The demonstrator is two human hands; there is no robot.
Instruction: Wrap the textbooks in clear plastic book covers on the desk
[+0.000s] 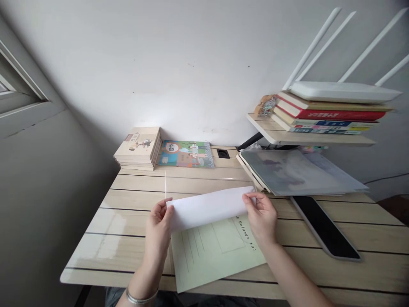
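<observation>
From where I watch, far away, the nearest thing I see is a shiny bracelet [140, 299] on the left wrist. Close by, a pale green sheet [214, 260] with lines and printed letters lies on the striped wooden table [92, 247], near its front edge. Just above it is the white paper [211, 207], long and a bit tilted, with its right end higher. It hides the far part of the green sheet, and I cannot tell if the two are joined. My left hand [160, 217] pinches the left end of the white paper between thumb and fingers. My right hand [262, 215] pinches the right end the same way. A thin clear edge [165, 185] sticks up behind the paper's left end.

To the right, I see a flat black thing with a gray rim [326, 226]. Its far end is near some see-through folders [297, 172]. Farther back on the left, a bright picture book [187, 154] lies beside a pile of cream books [137, 147]. On the right, a little shelf [319, 137] holds more books [338, 115], with a white box with long sticks [341, 91] on top. Last comes the white wall [191, 64].
</observation>
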